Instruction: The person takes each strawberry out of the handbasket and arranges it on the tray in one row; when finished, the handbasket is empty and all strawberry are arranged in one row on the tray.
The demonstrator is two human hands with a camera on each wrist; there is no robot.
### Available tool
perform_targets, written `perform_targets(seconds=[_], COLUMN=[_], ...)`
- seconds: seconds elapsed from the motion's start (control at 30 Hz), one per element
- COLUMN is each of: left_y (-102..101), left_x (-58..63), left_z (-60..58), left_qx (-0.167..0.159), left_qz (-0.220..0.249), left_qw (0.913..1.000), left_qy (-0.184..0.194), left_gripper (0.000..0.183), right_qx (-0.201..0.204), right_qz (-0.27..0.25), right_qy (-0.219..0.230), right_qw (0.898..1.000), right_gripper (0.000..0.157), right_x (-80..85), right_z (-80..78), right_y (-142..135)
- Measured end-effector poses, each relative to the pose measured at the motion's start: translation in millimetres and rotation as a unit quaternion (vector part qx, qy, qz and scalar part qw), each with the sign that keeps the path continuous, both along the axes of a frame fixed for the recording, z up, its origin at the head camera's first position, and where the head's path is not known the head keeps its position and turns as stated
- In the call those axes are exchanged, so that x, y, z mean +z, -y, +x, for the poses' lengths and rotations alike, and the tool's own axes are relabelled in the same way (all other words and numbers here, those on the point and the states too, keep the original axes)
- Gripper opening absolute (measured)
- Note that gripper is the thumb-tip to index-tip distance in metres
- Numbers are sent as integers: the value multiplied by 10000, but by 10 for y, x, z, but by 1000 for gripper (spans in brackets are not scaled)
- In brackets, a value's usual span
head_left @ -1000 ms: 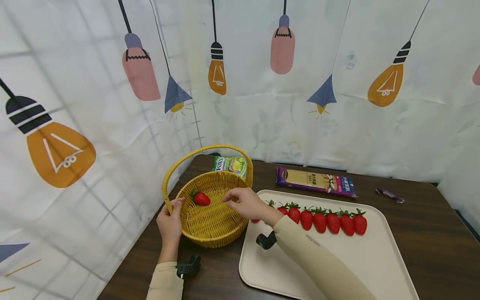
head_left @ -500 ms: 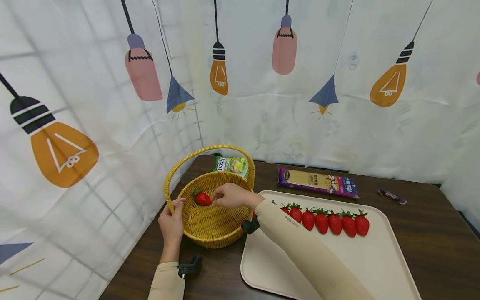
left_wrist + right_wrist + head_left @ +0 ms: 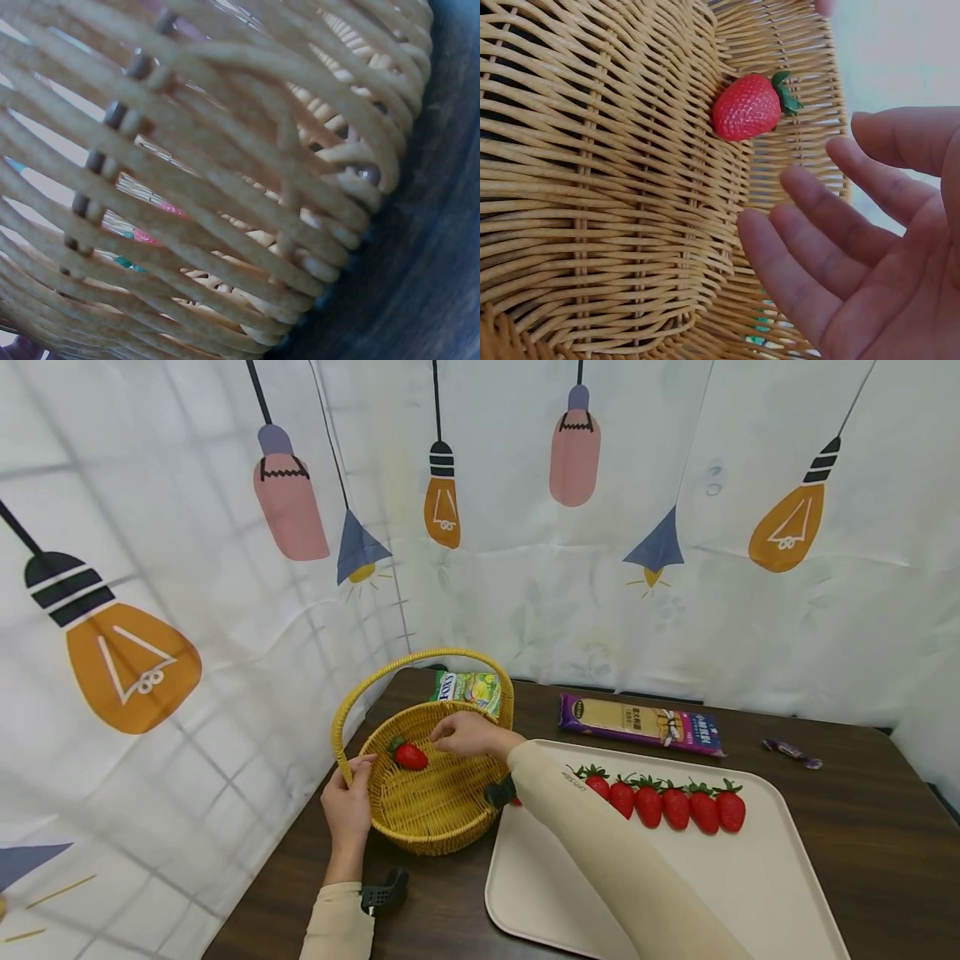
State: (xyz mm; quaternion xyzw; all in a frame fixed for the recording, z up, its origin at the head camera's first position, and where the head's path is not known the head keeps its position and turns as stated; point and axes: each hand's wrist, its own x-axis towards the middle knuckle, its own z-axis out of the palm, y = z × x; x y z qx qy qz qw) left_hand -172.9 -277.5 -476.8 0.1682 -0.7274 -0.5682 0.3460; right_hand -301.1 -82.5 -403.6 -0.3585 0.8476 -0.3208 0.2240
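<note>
A yellow wicker basket with a tall arched handle stands on the dark table. Inside it, near the left wall, lies one red strawberry with green leaves. My left hand grips the basket's left rim at the foot of the handle. Through the weave in the left wrist view, bits of the strawberry show. My right hand hovers over the basket, just right of the strawberry. In the right wrist view this hand's fingers are loosely bent, apart from the fruit, and hold nothing.
Right of the basket, a beige tray bears a row of several strawberries, partly covered by my right sleeve. Behind stand a green candy bag and a purple pasta packet. A small wrapped sweet lies far right.
My right hand moved left into the basket up to the strawberry, then lifted back slightly from it. The strawberry and my left hand stay in place; the head view shifted a little.
</note>
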Motion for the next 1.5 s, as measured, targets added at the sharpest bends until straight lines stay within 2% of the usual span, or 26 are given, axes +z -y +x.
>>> perform_targets(seconds=[0.2, 0.3, 0.4, 0.43, 0.53, 0.63, 0.83, 1.13, 1.33, 1.5], left_y=[5, -4, -80, -82, -74, 5, 9, -1, 7, 3], left_x=[3, 38, 193, 194, 160, 5, 1, -3, 2, 16], left_z=[-3, 8, 88, 88, 72, -8, -7, -7, 7, 14], left_qx=[-25, -107, -169, -167, -105, -23, -6, -46, -117, -81], left_qz=[23, 95, 56, 68, 71, 53, -132, -92, -130, -84], left_qw=[10000, 9999, 9998, 9998, 9999, 10000, 9999, 9999, 9998, 9999], left_qy=[28, -1, 19, 7, -33, -80, 18, -35, -43, 3], left_gripper=[27, 26, 25, 25, 25, 26, 32, 30, 28, 24], right_qx=[204, 156, 82, 60, 25, -17, -121, 87, 202, 642], right_qz=[-89, -415, -751, -793, -825, -810, -973, -659, -533, -319], right_qy=[44, 435, 931, 1039, 1242, 1387, 1686, 1539, 1438, 1320], right_qw=[9997, 9981, 9928, 9914, 9888, 9870, 9808, 9858, 9880, 9887], right_gripper=[33, 34, 38, 39, 46, 52, 54, 57, 52, 54], right_x=[44, 43, 10, -6, -78, -166, -280, -331, -343, -317], right_z=[14, 24, 29, 31, 29, 21, 2, 66, 136, 209], right_y=[99, 163, 218, 231, 264, 289, 341, 446, 508, 575])
